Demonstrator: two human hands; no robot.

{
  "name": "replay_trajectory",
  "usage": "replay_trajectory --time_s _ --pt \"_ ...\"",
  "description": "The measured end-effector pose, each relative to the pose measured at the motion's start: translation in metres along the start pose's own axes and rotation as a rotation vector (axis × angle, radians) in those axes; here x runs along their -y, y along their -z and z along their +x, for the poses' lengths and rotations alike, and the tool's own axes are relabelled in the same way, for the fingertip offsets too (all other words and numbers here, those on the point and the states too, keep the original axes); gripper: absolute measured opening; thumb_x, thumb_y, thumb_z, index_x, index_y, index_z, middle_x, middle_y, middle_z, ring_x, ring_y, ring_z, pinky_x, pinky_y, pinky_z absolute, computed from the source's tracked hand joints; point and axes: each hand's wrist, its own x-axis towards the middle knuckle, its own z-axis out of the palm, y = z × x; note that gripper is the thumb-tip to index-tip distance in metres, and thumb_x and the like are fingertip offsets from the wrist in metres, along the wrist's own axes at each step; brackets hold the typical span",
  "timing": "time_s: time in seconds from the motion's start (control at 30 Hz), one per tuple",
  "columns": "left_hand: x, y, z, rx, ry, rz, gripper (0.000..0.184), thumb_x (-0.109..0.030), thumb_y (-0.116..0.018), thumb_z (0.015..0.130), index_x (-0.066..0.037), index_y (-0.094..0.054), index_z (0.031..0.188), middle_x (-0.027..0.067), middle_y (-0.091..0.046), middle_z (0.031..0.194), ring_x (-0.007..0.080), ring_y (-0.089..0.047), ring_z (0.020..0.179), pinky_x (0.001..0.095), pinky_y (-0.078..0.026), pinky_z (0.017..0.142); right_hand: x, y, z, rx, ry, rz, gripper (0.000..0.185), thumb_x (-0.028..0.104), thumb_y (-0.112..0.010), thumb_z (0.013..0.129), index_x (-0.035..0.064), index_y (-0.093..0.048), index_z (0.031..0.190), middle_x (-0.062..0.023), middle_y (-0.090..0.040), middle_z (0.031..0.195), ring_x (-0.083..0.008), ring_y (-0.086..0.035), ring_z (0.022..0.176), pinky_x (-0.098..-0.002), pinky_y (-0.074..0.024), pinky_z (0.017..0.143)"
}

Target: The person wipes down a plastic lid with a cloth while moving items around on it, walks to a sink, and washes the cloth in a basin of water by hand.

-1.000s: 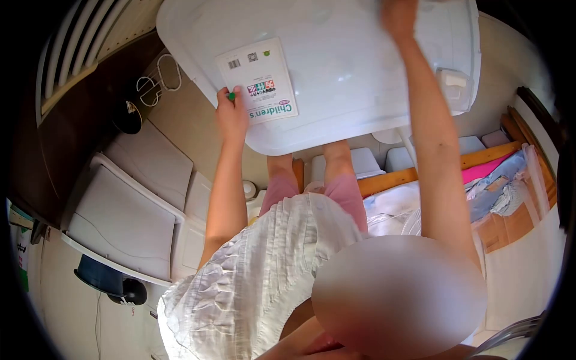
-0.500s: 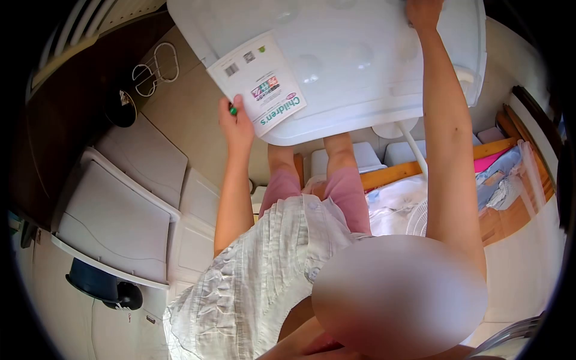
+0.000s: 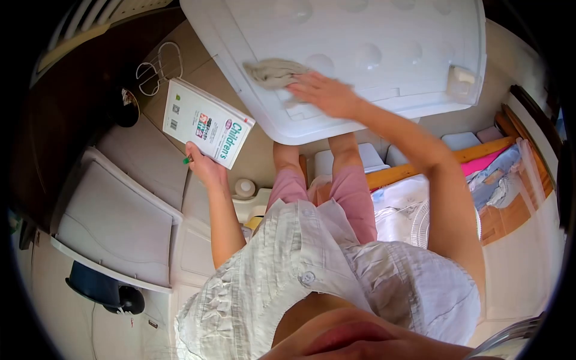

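Note:
My left hand [image 3: 205, 167] holds a white book [image 3: 207, 123] with "Children's" on its cover, off the left side of the white plastic lid [image 3: 372, 78]. A small green thing [image 3: 187, 160] shows between the fingers of that hand. On the lid, near its left edge, my right hand [image 3: 324, 95] presses a crumpled beige cloth [image 3: 276, 72] with its fingers stretched forward. The cloth lies partly beneath the fingertips and spreads to their left.
A white wire rack [image 3: 159, 69] is on the floor at the upper left. White chairs [image 3: 120, 222] stand at the left, a dark blue bin [image 3: 93, 283] below. Clothes [image 3: 492, 180] lie behind a wooden rail [image 3: 414, 171] at the right.
My left hand has carried the book left, off the lid. My right hand has come down and left from the lid's far part, and the cloth now shows beneath it.

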Motion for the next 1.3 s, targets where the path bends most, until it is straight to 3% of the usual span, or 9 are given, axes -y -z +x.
replay_trajectory --time_s 0.07,0.17,0.33,0.47,0.87,1.03,1.07,1.1,1.3 --pt "0.007 0.010 0.009 0.010 0.036 -0.004 0.027 -0.024 -0.051 0.104 0.001 -0.053 0.115 0.0153 -0.063 0.116 0.0270 -0.064 0.107 0.0402 -0.054 0.093 -0.056 0.056 0.005 -0.118 0.062 -0.064 0.047 0.008 -0.050 0.091 0.0049 -0.051 0.138 -0.0111 -0.054 0.140 -0.0317 -0.045 0.135 -0.0427 -0.0310 0.117" --pt "0.021 0.030 0.016 0.075 0.062 0.036 0.030 -0.026 -0.049 0.105 0.001 -0.052 0.119 0.0157 -0.062 0.120 0.0278 -0.063 0.108 0.0419 -0.054 0.093 -0.123 0.154 0.067 -0.385 -0.451 -0.553 0.048 0.015 -0.049 0.097 -0.0051 -0.044 0.141 -0.0249 -0.043 0.145 -0.0436 -0.036 0.136 -0.0498 -0.0279 0.115" --pt "0.052 0.028 0.006 0.005 0.209 -0.048 0.037 -0.030 -0.045 0.106 0.001 -0.050 0.124 0.0161 -0.061 0.125 0.0299 -0.063 0.110 0.0446 -0.055 0.094 -0.154 0.129 0.180 -0.858 -0.634 -0.550 0.048 0.015 -0.049 0.096 -0.0075 -0.044 0.139 -0.0269 -0.043 0.144 -0.0455 -0.035 0.136 -0.0536 -0.0274 0.114" --pt "0.049 0.024 0.007 0.016 0.257 -0.126 0.038 -0.030 -0.044 0.106 0.001 -0.049 0.126 0.0167 -0.059 0.128 0.0308 -0.062 0.111 0.0446 -0.055 0.095 -0.054 0.040 0.226 -0.531 -0.121 -0.472 0.052 0.016 -0.054 0.091 -0.0031 -0.047 0.138 -0.0214 -0.045 0.143 -0.0402 -0.039 0.133 -0.0509 -0.0316 0.111" --pt "0.034 0.045 0.018 -0.015 0.210 -0.167 0.040 -0.029 -0.043 0.107 0.001 -0.047 0.131 0.0170 -0.057 0.130 0.0307 -0.060 0.115 0.0455 -0.054 0.096 0.041 -0.008 0.038 0.216 0.324 0.172 0.052 0.015 -0.042 0.096 0.0077 -0.040 0.148 -0.0104 -0.042 0.152 -0.0299 -0.044 0.137 -0.0474 -0.0285 0.117" --pt "0.043 0.056 0.016 -0.031 0.225 -0.142 0.038 -0.028 -0.043 0.106 0.002 -0.048 0.130 0.0166 -0.057 0.130 0.0304 -0.060 0.116 0.0453 -0.053 0.097 -0.021 0.060 0.224 -0.290 -0.021 -0.104 0.050 0.011 -0.046 0.094 0.0021 -0.043 0.143 -0.0207 -0.055 0.131 -0.0375 -0.056 0.109 -0.0437 -0.0442 0.098" --pt "0.044 0.060 0.015 -0.042 0.231 -0.133 0.038 -0.028 -0.043 0.106 0.002 -0.048 0.130 0.0166 -0.057 0.130 0.0304 -0.060 0.116 0.0453 -0.053 0.097 -0.010 0.106 0.265 0.075 -0.368 -0.042 0.048 0.014 -0.051 0.092 -0.0007 -0.048 0.138 -0.0206 -0.054 0.133 -0.0379 -0.054 0.110 -0.0470 -0.0427 0.098" --pt "0.047 0.063 0.017 -0.030 0.208 -0.140 0.039 -0.028 -0.044 0.106 0.002 -0.048 0.130 0.0167 -0.057 0.130 0.0304 -0.060 0.116 0.0451 -0.053 0.097 -0.039 0.105 0.292 -0.454 -0.055 -0.326 0.055 0.017 -0.056 0.089 -0.0010 -0.046 0.140 -0.0179 -0.045 0.142 -0.0369 -0.043 0.128 -0.0490 -0.0338 0.109" --pt "0.046 0.061 0.014 -0.054 0.211 -0.131 0.040 -0.029 -0.045 0.106 0.002 -0.047 0.131 0.0172 -0.057 0.131 0.0303 -0.059 0.117 0.0443 -0.053 0.096 0.003 0.040 0.294 -0.701 -0.367 -0.280 0.056 0.018 -0.055 0.090 -0.0011 -0.043 0.142 -0.0185 -0.044 0.142 -0.0360 -0.045 0.125 -0.0500 -0.0342 0.108"
